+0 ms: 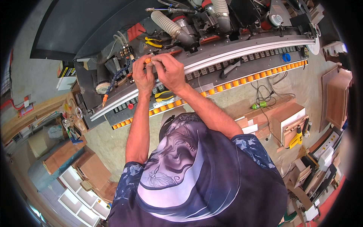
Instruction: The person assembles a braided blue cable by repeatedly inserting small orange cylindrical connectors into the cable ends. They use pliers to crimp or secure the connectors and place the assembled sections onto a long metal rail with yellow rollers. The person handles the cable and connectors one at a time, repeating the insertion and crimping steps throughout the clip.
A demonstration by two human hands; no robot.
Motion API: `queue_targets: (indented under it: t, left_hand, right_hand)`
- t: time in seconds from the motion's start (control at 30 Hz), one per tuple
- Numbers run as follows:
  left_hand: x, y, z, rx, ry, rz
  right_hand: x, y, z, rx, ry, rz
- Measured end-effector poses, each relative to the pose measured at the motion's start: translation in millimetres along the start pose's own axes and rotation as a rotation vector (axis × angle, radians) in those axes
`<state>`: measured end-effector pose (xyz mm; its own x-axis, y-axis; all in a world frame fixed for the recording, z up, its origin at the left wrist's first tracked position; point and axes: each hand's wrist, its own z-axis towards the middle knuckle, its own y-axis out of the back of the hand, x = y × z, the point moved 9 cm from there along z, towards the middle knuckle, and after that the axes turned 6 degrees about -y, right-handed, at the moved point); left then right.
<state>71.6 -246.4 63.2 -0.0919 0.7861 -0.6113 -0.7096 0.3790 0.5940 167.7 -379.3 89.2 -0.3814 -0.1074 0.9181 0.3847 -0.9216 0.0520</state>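
My left hand [143, 77] and my right hand [171, 72] meet above the front rail of a long dark machine [264, 51]. Their fingertips pinch a small orange piece [148, 60], whose shape is mostly covered by the fingers. Just left of my left hand, a blue segmented coolant hose [115, 76] curves down to an orange nozzle [104, 99]. Beyond the hands, yellow-handled pliers [153, 42] lie on the machine. A black-and-yellow hand tool [164, 95] rests below my wrists on the track side.
Orange rollers [242, 81] line the machine's near edge. Ribbed grey hoses [166, 24] and motors stand at the back. A blue ring-shaped piece [286, 57] sits at the right. On the floor are black cables [266, 94], wooden boxes [287, 117] and a yellow gun-shaped tool [297, 137].
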Motion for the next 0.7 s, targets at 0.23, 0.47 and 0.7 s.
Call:
queue_targets:
  t: [0.23, 0.47, 0.7]
  left_hand:
    - [-3.9, 3.3, -4.8, 0.016, 0.021, -0.014]
    - [0.7, 0.2, -0.9, -0.002, 0.011, -0.029]
    - [-1.8, 0.2, -0.3, -0.002, -0.004, -0.025]
  right_hand:
    - [5.2, 0.2, -7.0, -0.024, -0.006, -0.022]
    - [6.7, -1.0, -1.1, -0.001, 0.041, -0.087]
    - [8.0, -3.8, 0.9, 0.079, 0.081, -0.195]
